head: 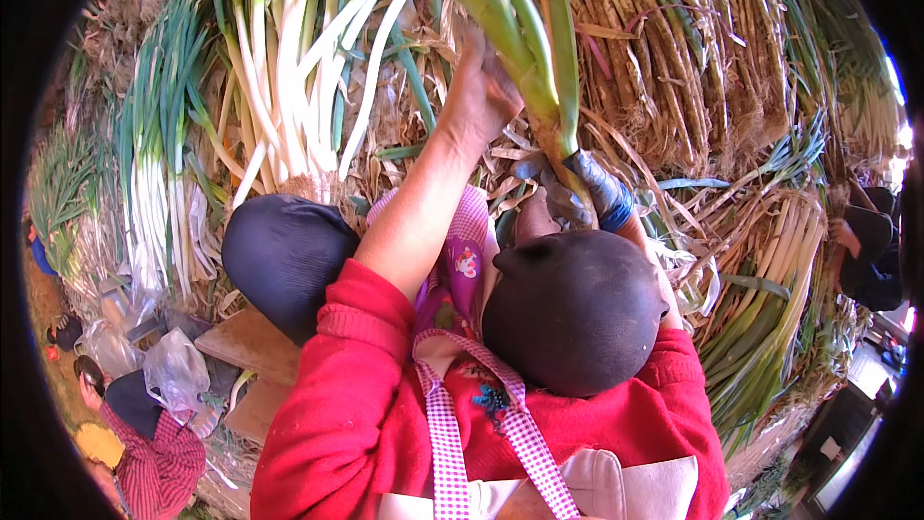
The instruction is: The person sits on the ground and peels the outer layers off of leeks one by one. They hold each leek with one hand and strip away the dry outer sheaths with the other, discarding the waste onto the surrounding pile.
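My right hand (pixel 588 184), in a worn blue-grey covering, grips the root end of a large green onion (pixel 552 123) just beyond my dark-clad right knee. The onion's thick green leaves rise past the top edge of the view. My left hand (pixel 480 90), bare and blurred, is raised beside the leaves; its fingertips are unclear, so whether it pinches anything cannot be told. To the left of it stands a bundle of pale-stemmed green onions (pixel 292 87) with roots towards me. Brown, unpeeled stalks (pixel 671 79) lie in a heap at the upper right.
Dry husks (pixel 411 79) litter the ground. More onions lie at far left (pixel 162 159) and lower right (pixel 758 303). Wooden boards (pixel 253 343) and a clear plastic bag (pixel 177 372) are left of me. A person in a checked shirt (pixel 159 455) sits lower left; another person is at far right.
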Motion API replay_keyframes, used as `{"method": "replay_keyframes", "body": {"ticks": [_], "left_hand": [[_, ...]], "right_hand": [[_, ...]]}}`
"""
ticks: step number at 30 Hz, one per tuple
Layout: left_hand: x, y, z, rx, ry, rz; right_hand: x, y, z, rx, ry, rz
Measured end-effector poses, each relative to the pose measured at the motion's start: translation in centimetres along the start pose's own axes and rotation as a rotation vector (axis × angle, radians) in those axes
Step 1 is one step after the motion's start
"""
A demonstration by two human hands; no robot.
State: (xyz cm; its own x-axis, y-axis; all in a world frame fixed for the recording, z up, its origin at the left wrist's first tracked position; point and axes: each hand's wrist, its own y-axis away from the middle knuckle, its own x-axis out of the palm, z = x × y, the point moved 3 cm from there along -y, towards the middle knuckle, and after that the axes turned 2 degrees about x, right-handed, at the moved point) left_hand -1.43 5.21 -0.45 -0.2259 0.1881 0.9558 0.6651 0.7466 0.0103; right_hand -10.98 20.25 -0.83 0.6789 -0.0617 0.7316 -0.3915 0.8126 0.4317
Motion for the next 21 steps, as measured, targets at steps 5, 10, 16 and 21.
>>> {"method": "replay_keyframes", "body": {"ticks": [5,10,16,21], "left_hand": [[0.1,-0.5,-1.6,0.2,-0.218,-0.165],[0.4,-0.5,-1.9,0.287,-0.294,-0.25],[0.3,0.0,-3.5,0.271,-0.348,-0.327],[0.8,0.6,-7.5,0.398,-0.383,-0.282]], "right_hand": [[1.1,-2.8,2.8,-0.291,0.424,-0.253],[0.9,-5.8,4.1,-0.607,0.501,-0.729],[-10.7,0.2,-1.1,-0.605,0.367,-0.684],[-21.5,13.5,-11.1,0.123,1.458,-0.879]]}}
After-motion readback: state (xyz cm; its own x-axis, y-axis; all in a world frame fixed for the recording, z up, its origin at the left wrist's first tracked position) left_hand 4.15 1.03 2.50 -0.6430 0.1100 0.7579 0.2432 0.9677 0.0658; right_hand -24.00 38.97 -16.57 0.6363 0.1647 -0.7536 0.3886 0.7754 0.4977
